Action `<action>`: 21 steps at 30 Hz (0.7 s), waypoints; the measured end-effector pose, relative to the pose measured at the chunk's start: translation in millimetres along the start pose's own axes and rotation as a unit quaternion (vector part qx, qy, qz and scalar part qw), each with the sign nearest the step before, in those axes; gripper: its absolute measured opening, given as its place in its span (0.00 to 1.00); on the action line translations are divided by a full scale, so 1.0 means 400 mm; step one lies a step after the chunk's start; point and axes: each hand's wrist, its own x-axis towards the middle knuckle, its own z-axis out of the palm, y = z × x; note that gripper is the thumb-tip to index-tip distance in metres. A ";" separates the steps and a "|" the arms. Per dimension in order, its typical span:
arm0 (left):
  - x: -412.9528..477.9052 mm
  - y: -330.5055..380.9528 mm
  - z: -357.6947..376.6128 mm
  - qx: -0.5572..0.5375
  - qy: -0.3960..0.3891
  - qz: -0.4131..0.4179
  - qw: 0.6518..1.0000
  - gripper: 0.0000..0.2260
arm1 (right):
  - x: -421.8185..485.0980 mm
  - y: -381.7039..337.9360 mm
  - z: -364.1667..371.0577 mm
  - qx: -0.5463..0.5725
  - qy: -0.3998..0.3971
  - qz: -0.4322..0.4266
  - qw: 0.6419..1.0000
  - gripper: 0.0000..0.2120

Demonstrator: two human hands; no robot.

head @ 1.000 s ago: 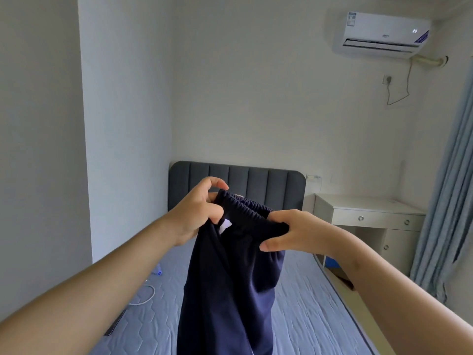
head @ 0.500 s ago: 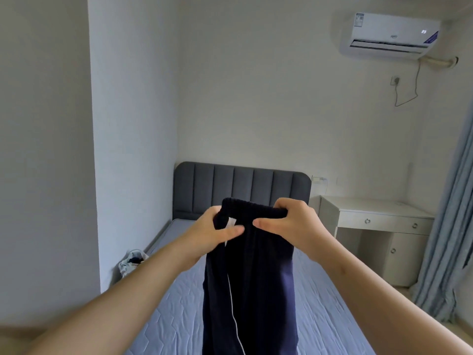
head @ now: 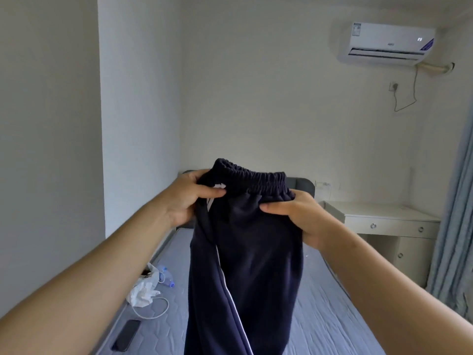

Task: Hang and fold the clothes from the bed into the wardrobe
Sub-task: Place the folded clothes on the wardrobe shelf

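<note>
Since these are navy track pants (head: 245, 252) in what looks like a soft knit, I'd expect them to be light, floppy and no help at all holding a shape on their own. Right now they hang in mid-air in the middle of the view, above the bed (head: 332, 316), with the legs dropping out of the bottom of the shot. The left hand (head: 186, 198) grips the left end of the elastic waistband (head: 256, 179), thumb laid across the front and fingers curled behind. The right hand (head: 294, 213) does the same at the right end, thumb pinching the fabric just under the gathered band. The waistband sits bunched between them, not pulled flat.

Handling-wise, nothing here looks fragile or slippery, but the cloth will probably sag and twist wherever it isn't held. The waistband seems the sensible place to hold, being the thickest, grippiest bit. The white piping (head: 230, 298) down the side seam gives a handy line for matching the legs up. For a fold, I'd guess the two corners want spreading apart first, then the whole thing laid on the mattress.

At the near left of the bed sit a phone (head: 126, 338), a white cable (head: 156, 310) and a crumpled plastic bag (head: 143, 289), so I'd lay the pants down to the right of those. No wardrobe in view.
</note>
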 end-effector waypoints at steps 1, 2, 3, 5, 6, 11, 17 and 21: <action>0.000 0.026 -0.019 0.033 -0.010 0.000 0.999 0.16 | 0.003 -0.022 -0.001 0.011 -0.012 0.013 1.000 0.09; -0.001 0.054 -0.037 0.060 -0.022 0.004 0.998 0.16 | 0.005 -0.041 0.000 0.025 -0.029 0.024 0.999 0.11; -0.002 0.081 -0.052 0.077 -0.032 0.011 0.996 0.16 | 0.007 -0.058 0.002 0.046 -0.044 0.027 0.998 0.13; -0.002 0.122 -0.080 0.064 -0.038 0.040 0.996 0.17 | 0.016 -0.081 0.013 0.099 -0.059 0.024 0.993 0.17; -0.001 0.134 -0.091 0.043 -0.038 0.051 0.997 0.17 | 0.018 -0.086 0.023 0.118 -0.064 0.027 0.991 0.18; -0.026 0.143 -0.124 0.081 -0.046 0.017 0.995 0.14 | -0.006 -0.098 0.072 -0.055 -0.099 0.113 0.987 0.15; -0.090 0.212 -0.121 0.105 -0.015 0.062 0.992 0.09 | -0.032 -0.175 0.101 0.040 -0.103 0.028 0.993 0.12; -0.155 0.273 -0.109 0.121 0.030 0.090 0.988 0.10 | -0.084 -0.196 0.110 0.062 -0.121 0.019 0.991 0.17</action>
